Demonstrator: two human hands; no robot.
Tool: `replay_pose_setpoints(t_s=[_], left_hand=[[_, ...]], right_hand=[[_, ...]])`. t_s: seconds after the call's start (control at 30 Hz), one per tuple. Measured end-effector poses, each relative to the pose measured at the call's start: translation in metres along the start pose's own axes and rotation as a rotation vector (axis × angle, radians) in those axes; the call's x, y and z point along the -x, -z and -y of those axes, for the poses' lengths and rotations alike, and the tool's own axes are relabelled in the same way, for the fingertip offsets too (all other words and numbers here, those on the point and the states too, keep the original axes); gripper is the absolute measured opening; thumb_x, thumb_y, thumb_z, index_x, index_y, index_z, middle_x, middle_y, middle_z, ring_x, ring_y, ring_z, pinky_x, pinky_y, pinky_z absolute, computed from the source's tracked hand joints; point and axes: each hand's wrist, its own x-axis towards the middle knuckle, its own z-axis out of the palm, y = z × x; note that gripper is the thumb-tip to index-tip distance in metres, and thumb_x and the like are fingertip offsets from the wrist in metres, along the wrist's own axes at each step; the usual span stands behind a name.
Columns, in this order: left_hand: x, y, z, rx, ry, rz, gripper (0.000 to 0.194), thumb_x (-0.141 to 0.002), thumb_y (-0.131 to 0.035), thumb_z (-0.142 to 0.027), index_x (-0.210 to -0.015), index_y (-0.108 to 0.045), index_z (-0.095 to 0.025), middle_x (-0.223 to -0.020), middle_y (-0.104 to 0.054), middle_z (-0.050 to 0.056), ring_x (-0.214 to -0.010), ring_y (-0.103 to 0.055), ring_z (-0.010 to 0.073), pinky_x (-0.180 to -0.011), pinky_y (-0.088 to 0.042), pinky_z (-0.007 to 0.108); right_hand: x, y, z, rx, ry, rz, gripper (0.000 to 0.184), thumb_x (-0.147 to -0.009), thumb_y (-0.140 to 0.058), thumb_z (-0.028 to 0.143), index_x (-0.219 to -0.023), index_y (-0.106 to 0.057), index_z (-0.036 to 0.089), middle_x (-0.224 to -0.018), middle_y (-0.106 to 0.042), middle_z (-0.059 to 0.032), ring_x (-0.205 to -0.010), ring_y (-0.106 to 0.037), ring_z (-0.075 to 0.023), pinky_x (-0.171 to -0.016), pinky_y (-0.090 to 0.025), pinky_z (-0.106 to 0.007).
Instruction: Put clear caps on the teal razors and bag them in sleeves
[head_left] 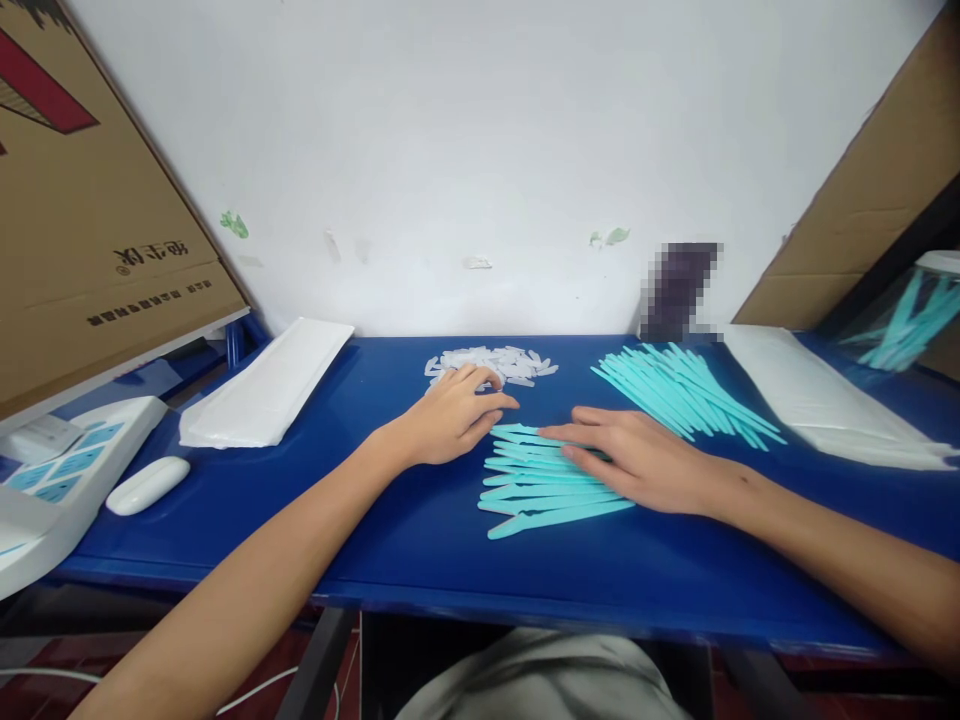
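On the blue table (405, 540) a row of several teal plastic handles (540, 495) lies side by side in front of me. My right hand (637, 460) rests flat on the row's right part, fingers stretched out to the left. My left hand (454, 415) lies just left of the row's top, fingers loosely curled, fingertips near a small heap of white plastic caps (495, 365). A loose pile of more teal handles (686, 395) is spread behind my right hand.
Flat white bag stacks lie at the left (266, 395) and right (821, 405). A white oval device (148, 485) and a white machine (52, 470) sit at the far left under a cardboard box (90, 200). A clear bag of teal handles (911, 320) is far right.
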Motion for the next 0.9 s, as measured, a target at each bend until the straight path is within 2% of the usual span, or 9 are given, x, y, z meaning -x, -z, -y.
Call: replay_pose_setpoints(t_s=[0.2, 0.33, 0.67, 0.9], left_hand=[[0.0004, -0.0007, 0.0009, 0.004, 0.012, 0.003, 0.036, -0.106, -0.036, -0.026, -0.13, -0.062, -0.024, -0.123, -0.055, 0.011, -0.116, -0.05, 0.0268, -0.099, -0.041, 0.045], [0.0002, -0.0013, 0.0005, 0.01, 0.006, 0.007, 0.036, -0.105, -0.036, -0.025, -0.13, -0.062, -0.024, -0.123, -0.055, 0.011, -0.116, -0.05, 0.0264, -0.1, -0.041, 0.045], [0.0001, -0.0009, -0.0004, 0.017, 0.01, 0.016, 0.037, -0.105, -0.036, -0.025, -0.132, -0.061, -0.024, -0.123, -0.056, 0.012, -0.115, -0.052, 0.0268, -0.099, -0.042, 0.045], [0.0007, -0.0024, 0.001, 0.02, 0.007, 0.012, 0.037, -0.105, -0.035, -0.025, -0.132, -0.061, -0.024, -0.122, -0.056, 0.012, -0.114, -0.052, 0.0258, -0.098, -0.042, 0.045]], right_hand=[[0.0005, 0.0001, 0.0042, -0.034, 0.073, 0.05, 0.045, -0.107, -0.032, 0.039, -0.131, -0.066, 0.021, -0.085, -0.057, -0.0046, -0.065, -0.053, -0.0143, -0.058, -0.033, -0.028], [0.0006, 0.0, 0.005, -0.013, 0.041, 0.054, 0.047, -0.107, -0.03, 0.04, -0.131, -0.066, 0.021, -0.085, -0.056, -0.0047, -0.066, -0.053, -0.0151, -0.059, -0.033, -0.028], [0.0004, -0.0028, -0.0003, 0.012, -0.072, 0.056, 0.052, -0.106, -0.029, 0.047, -0.144, -0.057, 0.024, -0.088, -0.058, -0.0057, -0.068, -0.056, -0.0171, -0.059, -0.035, -0.028], [0.0015, 0.0027, 0.0063, -0.037, 0.061, 0.058, 0.05, -0.106, -0.03, 0.046, -0.139, -0.062, 0.025, -0.087, -0.056, -0.0054, -0.069, -0.054, -0.0164, -0.062, -0.036, -0.03]])
